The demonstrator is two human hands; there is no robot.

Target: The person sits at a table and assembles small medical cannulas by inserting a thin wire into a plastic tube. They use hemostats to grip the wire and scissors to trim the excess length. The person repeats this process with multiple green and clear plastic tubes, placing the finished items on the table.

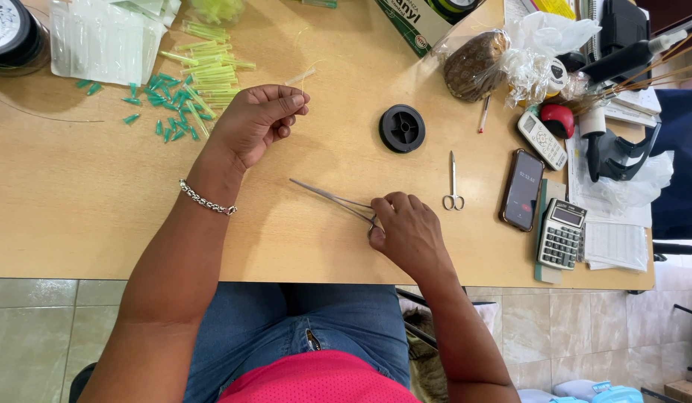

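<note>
Fingers (382, 207) on forceps (332, 199), scissors (453, 186) beside

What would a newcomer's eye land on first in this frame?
Probably the two hands at the middle of the wooden table: the left hand pinches a short pale tube, the right hand grips long thin metal forceps. Next, the pile of bright green plastic tubes at upper left and the round black spool near centre.

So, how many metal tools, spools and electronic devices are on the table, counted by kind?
Metal tools: 2, forceps in right hand, scissors
Spools: 1, black spool
Electronic devices: 3, phone, calculator, remote
Total: 6
</note>
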